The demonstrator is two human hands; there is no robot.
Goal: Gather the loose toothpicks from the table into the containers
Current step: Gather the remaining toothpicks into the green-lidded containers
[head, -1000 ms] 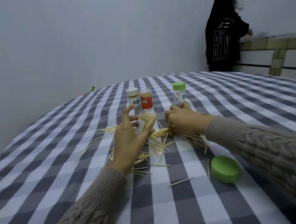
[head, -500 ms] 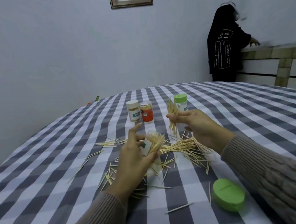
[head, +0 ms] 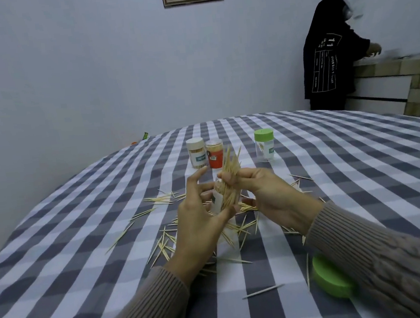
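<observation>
Wooden toothpicks in a tight bundle (head: 230, 169) stand upright between both hands, their lower ends down in a clear container (head: 221, 204) with a white label. The left hand (head: 199, 224) grips that container, thumb curled along its near side and forefinger raised and nearly straight. The right hand (head: 266, 197) pinches the bundle at its middle with thumb and curled fingers. Loose toothpicks (head: 166, 245) lie scattered on the checked tablecloth (head: 84, 248) under and around the hands, mostly from 6 to 9 o'clock of the container. At 12 o'clock stand a white-capped jar (head: 197, 156) and an orange jar (head: 215, 154) touching each other, with a green-capped jar (head: 264, 144) apart at 1 o'clock. A green lid (head: 331, 281) lies at 4 o'clock. Half a second ago the right hand held its bundle apart from the container; now the two have met and the bundle is in the mouth.
</observation>
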